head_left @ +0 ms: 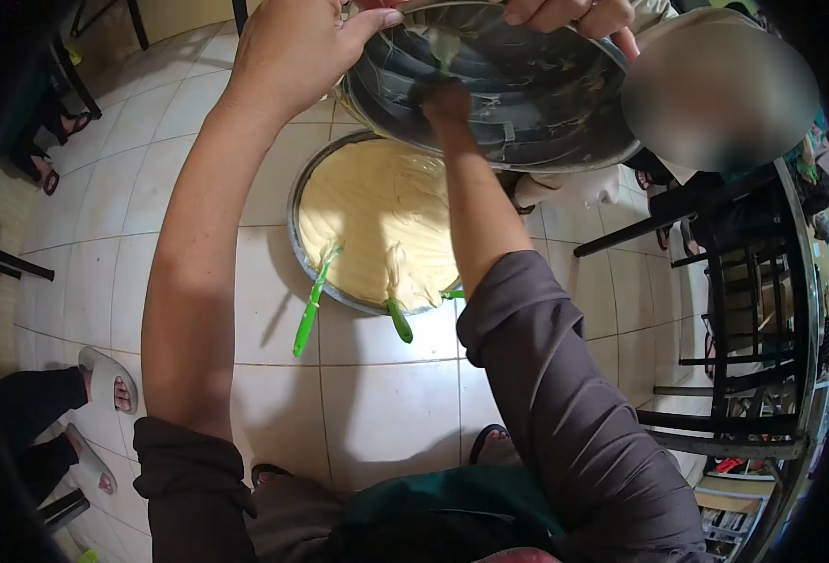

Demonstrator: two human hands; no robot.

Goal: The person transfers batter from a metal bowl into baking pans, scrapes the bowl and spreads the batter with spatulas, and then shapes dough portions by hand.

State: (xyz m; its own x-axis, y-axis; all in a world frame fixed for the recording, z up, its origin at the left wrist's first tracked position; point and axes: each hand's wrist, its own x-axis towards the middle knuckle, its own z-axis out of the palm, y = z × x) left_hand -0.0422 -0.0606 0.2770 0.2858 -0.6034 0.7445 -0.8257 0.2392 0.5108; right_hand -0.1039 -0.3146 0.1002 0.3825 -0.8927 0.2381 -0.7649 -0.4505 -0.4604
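My left hand (297, 47) is closed on the rim of a large dark metal basin (546, 103), its thumb over the edge. The basin is tilted above the floor, with pale batter smears on its inside. My right hand (446, 101) reaches into it, in shadow, closed around a spatula (444, 49) whose pale green blade touches the basin wall. Below, a wide round pan (294, 211) of smooth pale yellow batter (368, 197) stands on the floor. Green spatulas (309, 314) rest in the batter with their handles over the near rim.
Another person's hand (569, 13) holds the basin's far rim; that person is close at the upper right. Black metal chair or table frames (799, 310) stand on the right. Someone's sandalled feet (110, 380) are on the left, on the white tiled floor (274, 403).
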